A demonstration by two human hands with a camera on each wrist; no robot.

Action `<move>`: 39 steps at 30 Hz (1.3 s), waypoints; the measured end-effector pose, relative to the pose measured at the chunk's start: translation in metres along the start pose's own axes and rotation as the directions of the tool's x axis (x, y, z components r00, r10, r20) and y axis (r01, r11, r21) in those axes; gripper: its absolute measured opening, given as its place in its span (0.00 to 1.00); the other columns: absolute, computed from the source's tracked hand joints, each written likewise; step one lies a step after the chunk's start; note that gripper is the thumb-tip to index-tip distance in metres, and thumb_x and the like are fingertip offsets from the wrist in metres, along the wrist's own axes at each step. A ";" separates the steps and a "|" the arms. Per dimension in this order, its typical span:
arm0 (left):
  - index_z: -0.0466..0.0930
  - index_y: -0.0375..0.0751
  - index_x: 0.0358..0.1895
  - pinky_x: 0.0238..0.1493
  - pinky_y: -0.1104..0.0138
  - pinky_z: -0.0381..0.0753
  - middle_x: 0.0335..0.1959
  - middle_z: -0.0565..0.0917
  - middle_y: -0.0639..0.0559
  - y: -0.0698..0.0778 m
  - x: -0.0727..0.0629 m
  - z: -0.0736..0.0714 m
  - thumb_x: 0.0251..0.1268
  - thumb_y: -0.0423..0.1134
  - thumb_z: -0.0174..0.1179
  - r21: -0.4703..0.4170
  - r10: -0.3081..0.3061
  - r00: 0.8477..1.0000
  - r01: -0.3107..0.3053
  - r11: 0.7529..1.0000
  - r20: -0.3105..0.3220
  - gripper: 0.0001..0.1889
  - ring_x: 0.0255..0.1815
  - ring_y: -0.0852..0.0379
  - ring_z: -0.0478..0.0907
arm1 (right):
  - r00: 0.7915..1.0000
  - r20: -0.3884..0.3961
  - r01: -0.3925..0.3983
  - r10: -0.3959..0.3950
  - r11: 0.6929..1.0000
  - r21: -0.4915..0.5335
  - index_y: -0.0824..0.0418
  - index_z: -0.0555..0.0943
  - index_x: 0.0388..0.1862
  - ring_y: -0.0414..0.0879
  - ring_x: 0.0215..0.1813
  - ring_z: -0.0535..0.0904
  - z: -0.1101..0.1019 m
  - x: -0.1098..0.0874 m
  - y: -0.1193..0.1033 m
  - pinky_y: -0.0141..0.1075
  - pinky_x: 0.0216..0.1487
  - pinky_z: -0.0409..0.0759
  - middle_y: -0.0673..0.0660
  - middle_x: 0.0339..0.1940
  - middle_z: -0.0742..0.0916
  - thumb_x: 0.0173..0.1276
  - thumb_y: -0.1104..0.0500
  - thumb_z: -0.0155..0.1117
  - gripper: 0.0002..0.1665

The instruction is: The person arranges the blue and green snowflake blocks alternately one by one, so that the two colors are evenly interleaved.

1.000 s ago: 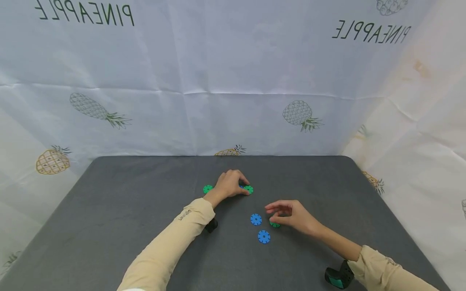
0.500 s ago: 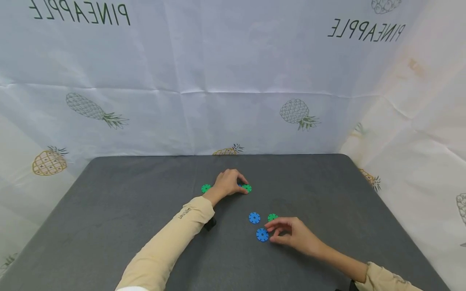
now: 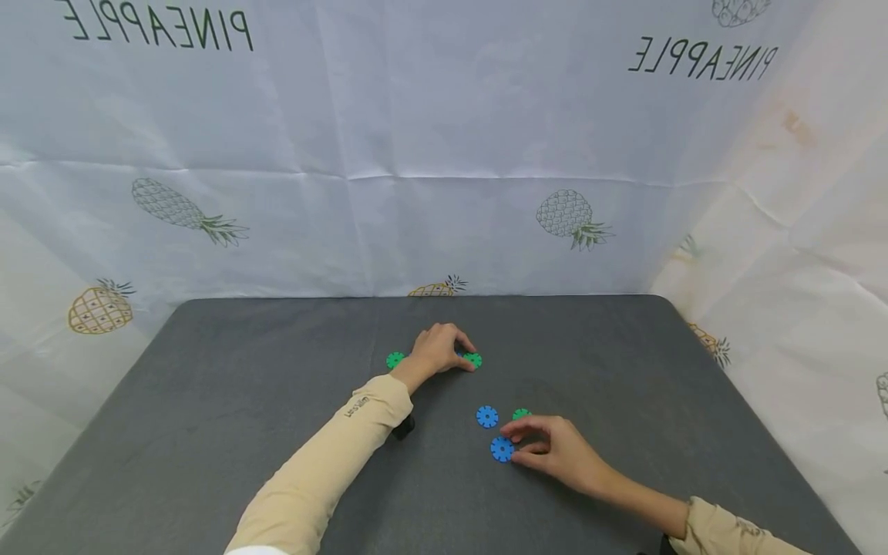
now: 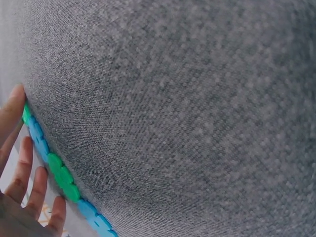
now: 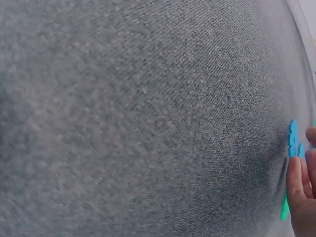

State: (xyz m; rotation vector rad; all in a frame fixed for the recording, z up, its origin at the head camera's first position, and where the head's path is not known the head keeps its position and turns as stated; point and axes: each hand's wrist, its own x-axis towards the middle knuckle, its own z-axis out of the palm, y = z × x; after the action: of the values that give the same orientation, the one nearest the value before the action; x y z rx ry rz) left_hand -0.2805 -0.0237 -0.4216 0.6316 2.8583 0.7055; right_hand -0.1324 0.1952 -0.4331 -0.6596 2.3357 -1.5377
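In the head view my left hand (image 3: 435, 348) pinches a green notched plastic disc (image 3: 473, 361) with thumb and index finger. It is the end of a row of blue and green discs, seen nearly edge-on in the left wrist view, with a green disc (image 4: 63, 177) and a blue disc (image 4: 96, 217) farther along. The left hand and wrist hide the row's middle in the head view; another green disc (image 3: 395, 361) shows left of the wrist. My right hand (image 3: 565, 455) holds the edge of a blue notched disc (image 3: 502, 449) between thumb and index finger.
Another blue disc (image 3: 487, 417) lies just beyond the right hand's disc. A green disc (image 3: 522, 415) sits behind the right fingers, partly covered. All rest on a dark grey cloth-covered table (image 3: 243, 432), backed by a white pineapple-print curtain (image 3: 444, 131).
My right hand has come nearer the camera, from beside the green disc to the nearer blue disc, and its fingers have closed on that disc's edge. The left hand has stayed in place.
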 end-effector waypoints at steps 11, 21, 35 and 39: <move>0.89 0.54 0.41 0.50 0.57 0.75 0.51 0.83 0.54 0.000 0.001 0.001 0.49 0.48 0.74 -0.001 -0.003 1.000 0.003 1.000 0.004 0.13 0.51 0.53 0.78 | 0.989 0.036 0.149 -0.146 0.985 -0.085 0.67 0.82 0.49 0.44 0.45 0.82 0.007 0.012 0.003 0.36 0.43 0.82 0.60 0.44 0.86 0.63 0.63 0.69 0.16; 0.89 0.54 0.41 0.49 0.58 0.76 0.50 0.83 0.54 0.000 0.000 -0.002 0.49 0.48 0.74 -0.009 -0.005 1.000 0.005 1.000 0.017 0.13 0.48 0.53 0.79 | 0.982 0.135 0.129 -0.135 0.990 0.048 0.72 0.80 0.51 0.46 0.42 0.84 0.007 0.013 0.005 0.35 0.42 0.82 0.66 0.47 0.84 0.68 0.63 0.62 0.16; 0.89 0.54 0.40 0.52 0.57 0.74 0.50 0.83 0.55 0.000 0.001 -0.003 0.49 0.47 0.74 -0.008 0.007 1.000 -0.007 1.000 0.025 0.13 0.49 0.53 0.78 | 0.961 0.254 0.092 -0.112 0.992 0.091 0.71 0.81 0.48 0.37 0.39 0.81 -0.004 0.005 0.009 0.36 0.41 0.83 0.63 0.41 0.85 0.64 0.64 0.67 0.16; 0.89 0.55 0.40 0.51 0.57 0.74 0.50 0.83 0.55 0.000 0.002 -0.004 0.49 0.47 0.74 -0.008 0.001 0.999 -0.001 1.000 0.032 0.12 0.48 0.53 0.79 | 0.953 0.290 0.074 -0.089 0.995 0.060 0.69 0.82 0.47 0.37 0.39 0.80 -0.008 0.004 0.009 0.34 0.41 0.82 0.59 0.41 0.85 0.61 0.61 0.70 0.17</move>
State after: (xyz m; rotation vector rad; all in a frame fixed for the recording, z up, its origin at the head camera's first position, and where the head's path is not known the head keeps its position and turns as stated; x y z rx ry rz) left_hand -0.2829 -0.0244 -0.4183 0.6369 2.8249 0.7007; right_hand -0.1413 0.2029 -0.4381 -0.9141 2.0689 -1.4144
